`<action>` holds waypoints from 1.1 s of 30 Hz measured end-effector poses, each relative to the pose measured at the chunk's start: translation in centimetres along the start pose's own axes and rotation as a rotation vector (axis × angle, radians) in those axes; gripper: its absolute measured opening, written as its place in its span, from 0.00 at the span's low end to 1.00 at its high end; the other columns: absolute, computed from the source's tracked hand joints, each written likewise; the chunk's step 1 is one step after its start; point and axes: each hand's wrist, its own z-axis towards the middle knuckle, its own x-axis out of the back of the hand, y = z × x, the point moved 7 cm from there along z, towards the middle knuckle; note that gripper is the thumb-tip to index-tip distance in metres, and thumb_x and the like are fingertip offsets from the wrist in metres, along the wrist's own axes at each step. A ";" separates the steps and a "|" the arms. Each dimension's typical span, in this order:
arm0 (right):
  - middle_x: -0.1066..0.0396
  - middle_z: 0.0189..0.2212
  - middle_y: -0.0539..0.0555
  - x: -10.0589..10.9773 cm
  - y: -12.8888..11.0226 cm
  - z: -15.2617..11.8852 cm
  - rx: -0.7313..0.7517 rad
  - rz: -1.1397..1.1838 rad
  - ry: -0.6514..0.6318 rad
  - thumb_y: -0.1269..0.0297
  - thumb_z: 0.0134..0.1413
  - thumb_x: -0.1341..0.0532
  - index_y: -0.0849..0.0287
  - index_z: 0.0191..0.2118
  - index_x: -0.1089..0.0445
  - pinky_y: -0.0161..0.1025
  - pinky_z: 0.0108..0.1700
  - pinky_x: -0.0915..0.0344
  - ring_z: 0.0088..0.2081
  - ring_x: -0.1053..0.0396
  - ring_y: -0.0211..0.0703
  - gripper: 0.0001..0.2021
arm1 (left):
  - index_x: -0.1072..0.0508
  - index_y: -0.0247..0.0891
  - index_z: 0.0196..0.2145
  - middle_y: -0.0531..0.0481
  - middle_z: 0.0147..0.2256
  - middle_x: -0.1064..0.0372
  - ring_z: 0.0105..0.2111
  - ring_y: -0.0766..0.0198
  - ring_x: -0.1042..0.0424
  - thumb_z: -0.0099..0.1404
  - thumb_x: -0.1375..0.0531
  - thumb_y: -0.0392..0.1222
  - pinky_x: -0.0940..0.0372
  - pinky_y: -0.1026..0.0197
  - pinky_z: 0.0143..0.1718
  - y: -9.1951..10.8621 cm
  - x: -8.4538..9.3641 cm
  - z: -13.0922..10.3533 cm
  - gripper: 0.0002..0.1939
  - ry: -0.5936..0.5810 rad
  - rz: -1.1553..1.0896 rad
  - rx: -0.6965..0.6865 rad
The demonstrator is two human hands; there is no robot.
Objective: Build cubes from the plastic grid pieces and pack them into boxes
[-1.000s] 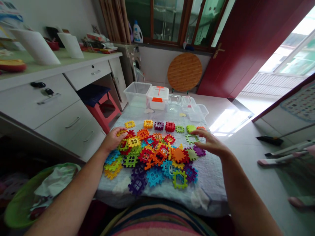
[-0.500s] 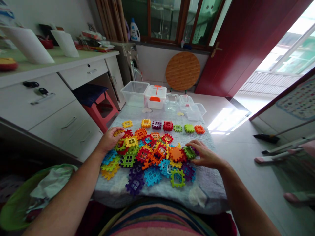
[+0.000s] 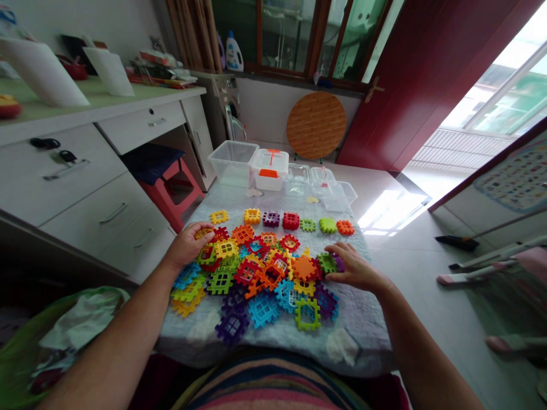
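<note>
Pile of interlocking plastic tiles [image 3: 303, 268], mixed colors — landmark; on cloth-covered tabletop [image 3: 359, 347].

L. hand [image 3: 188, 244]: at pile's far-left edge, fingers curled over yellow tile [image 3: 204, 233]; gripping or just resting, can't tell.

R. hand [image 3: 354, 267]: at pile's right edge, narrowed on green tile [image 3: 327, 263], thumb near side, fingers far side; purple tile [image 3: 338, 262] close to the palm.

Row of seven pcs., beyond pile, L. to R.: yellow, yellow, purple, red, green, lime, orange [image 3: 345, 228].

Clear bin [image 3: 234, 171] and lidded box w/ orange clips [image 3: 269, 172]: beyond pile, past the row.

Risks (est.): tiles overlap, so teeth may snag and drag neighbors along; purple one may get scooped w/ the green; leaning pcs. may slide if R. hand pushes inward — a wide sweep beyond pile may knock the row askew.
</note>
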 end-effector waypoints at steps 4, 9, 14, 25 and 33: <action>0.34 0.47 0.59 -0.1 0.3 -0.1 0.007 0.011 0.003 0.56 0.49 0.33 0.57 0.51 0.33 0.51 0.55 0.39 0.50 0.38 0.54 0.24 | 0.26 0.38 0.44 0.45 0.46 0.28 0.47 0.52 0.29 0.59 0.42 0.58 0.36 0.53 0.53 0.1 0.0 0.0 0.23 -0.002 -0.005 -0.007; 0.34 0.42 0.57 0.5 0.5 -0.1 -0.025 -0.031 0.062 0.55 0.48 0.33 0.57 0.47 0.31 0.50 0.51 0.38 0.45 0.37 0.52 0.20 | 0.26 0.38 0.43 0.45 0.46 0.28 0.47 0.52 0.29 0.58 0.42 0.58 0.37 0.53 0.54 0.3 0.0 -0.1 0.23 -0.009 -0.011 -0.003; 0.33 0.39 0.56 0.3 0.3 0.1 -0.036 -0.061 0.044 0.51 0.47 0.33 0.57 0.44 0.30 0.48 0.48 0.38 0.42 0.37 0.51 0.21 | 0.26 0.38 0.44 0.45 0.46 0.28 0.47 0.53 0.29 0.59 0.43 0.58 0.38 0.53 0.55 0.3 0.0 -0.1 0.23 -0.009 0.001 -0.002; 0.33 0.39 0.57 0.1 -0.9 0.5 -0.058 -0.146 0.000 0.59 0.44 0.33 0.57 0.42 0.29 0.48 0.49 0.40 0.44 0.37 0.52 0.17 | 0.26 0.38 0.43 0.45 0.46 0.28 0.48 0.53 0.30 0.59 0.43 0.58 0.39 0.53 0.56 0.4 0.1 -0.1 0.22 -0.007 0.008 -0.018; 0.36 0.48 0.59 4.2 -0.9 5.3 -0.014 -0.208 0.242 0.56 0.45 0.34 0.54 0.49 0.31 0.54 0.54 0.45 0.51 0.41 0.58 0.22 | 0.26 0.40 0.43 0.45 0.46 0.28 0.49 0.53 0.30 0.59 0.43 0.59 0.40 0.53 0.56 0.2 0.0 -0.1 0.23 -0.005 0.023 -0.002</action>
